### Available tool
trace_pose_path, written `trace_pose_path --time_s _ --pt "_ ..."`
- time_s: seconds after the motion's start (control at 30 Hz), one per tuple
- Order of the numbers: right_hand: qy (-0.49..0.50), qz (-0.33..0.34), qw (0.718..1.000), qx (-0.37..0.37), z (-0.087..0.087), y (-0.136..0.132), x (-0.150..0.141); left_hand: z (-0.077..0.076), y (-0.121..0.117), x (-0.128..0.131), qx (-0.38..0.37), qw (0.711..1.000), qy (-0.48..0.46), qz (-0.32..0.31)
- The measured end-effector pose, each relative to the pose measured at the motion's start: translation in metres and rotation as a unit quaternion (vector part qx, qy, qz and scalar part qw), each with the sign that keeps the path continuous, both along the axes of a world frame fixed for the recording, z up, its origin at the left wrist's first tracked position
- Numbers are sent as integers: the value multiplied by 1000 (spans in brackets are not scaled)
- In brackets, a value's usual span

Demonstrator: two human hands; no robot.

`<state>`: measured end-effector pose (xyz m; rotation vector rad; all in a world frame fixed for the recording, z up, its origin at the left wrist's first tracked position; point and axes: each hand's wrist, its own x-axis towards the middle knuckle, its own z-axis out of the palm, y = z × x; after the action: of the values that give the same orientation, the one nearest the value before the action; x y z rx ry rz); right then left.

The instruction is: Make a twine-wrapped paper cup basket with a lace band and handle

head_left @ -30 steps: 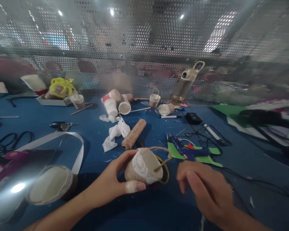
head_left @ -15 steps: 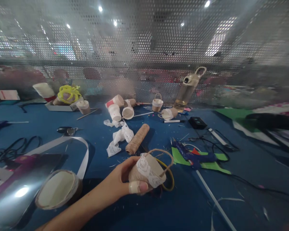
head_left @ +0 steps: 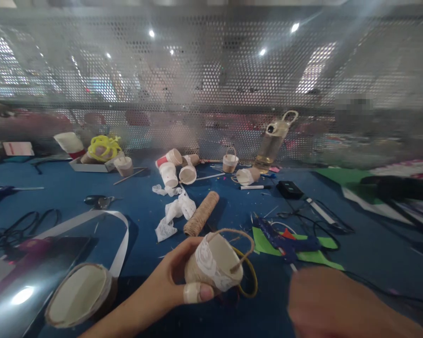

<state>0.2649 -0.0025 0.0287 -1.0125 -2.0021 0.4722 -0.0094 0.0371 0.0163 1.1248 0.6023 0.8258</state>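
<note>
My left hand point(head_left: 178, 277) is closed around a small twine-wrapped cup basket point(head_left: 211, 263) with a white lace band and a twine handle. The basket is tilted, its open mouth facing right and toward me. A bandage wraps the left thumb. At the lower right, my right hand point(head_left: 324, 300) is blurred by motion and its fingers cannot be made out. It is nearest to a blue glue gun point(head_left: 289, 244) lying on green paper point(head_left: 313, 257). Beyond the basket lie a roll of twine point(head_left: 202, 213) and crumpled white lace point(head_left: 178, 211).
A larger cup point(head_left: 79, 295) stands at lower left by a white ribbon point(head_left: 121, 251). Paper cups point(head_left: 169, 173), a small handled basket point(head_left: 230, 162) and a bottle point(head_left: 271, 143) line the back, before a perforated metal screen point(head_left: 211, 75). Cables point(head_left: 315, 220) trail on the right.
My right hand has come into view from the lower right. The view has tipped up slightly. My left hand still holds the basket, its mouth turned a little more toward me.
</note>
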Motion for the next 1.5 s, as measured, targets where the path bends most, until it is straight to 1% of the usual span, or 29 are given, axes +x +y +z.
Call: trace_pose_path --time_s 0.07,0.13,0.2,0.23,0.3,0.37,0.43,0.5,0.6,0.7,0.87,1.0,1.13,1.2,1.4,1.5 --pt "28 -32 999 18 5 10 -8 -1 -1 -1 28 999 9 12" --pt "81 -62 995 -5 8 21 -16 0 -2 -2 47 999 16 16" --pt "106 -30 991 -71 10 28 -24 1 -4 -3 52 998 21 9" --pt "103 -6 989 -102 10 30 -27 2 -5 -3 53 998 28 8" --pt "76 30 985 -152 9 31 -31 4 -6 -4 57 997 53 8" --pt "46 43 982 -178 8 30 -34 6 -6 -4 66 994 85 12" --pt "23 39 984 -173 7 29 -34 8 -6 -4 78 990 114 17" --pt "4 40 988 -148 6 30 -34 10 -5 -3 86 987 132 18" --pt "-6 46 991 -127 5 31 -35 9 -5 -3 95 984 152 23" --pt "-5 46 989 -143 6 30 -35 6 -6 -5 110 976 186 36" --pt "23 70 976 -205 8 26 -38 4 -9 -6 130 961 242 35" --pt "61 76 967 -235 7 23 -39 6 -10 -5 149 960 234 34" --pt "73 70 965 -241 6 21 -39 9 -11 -3 166 961 221 24" --pt "75 70 965 -241 5 20 -39 9 -11 -2 166 961 219 33" --pt "40 75 972 -217 0 23 -35 8 -10 0 173 957 231 38" --pt "21 66 974 -215 -4 25 -34 8 -10 1 183 952 242 38"
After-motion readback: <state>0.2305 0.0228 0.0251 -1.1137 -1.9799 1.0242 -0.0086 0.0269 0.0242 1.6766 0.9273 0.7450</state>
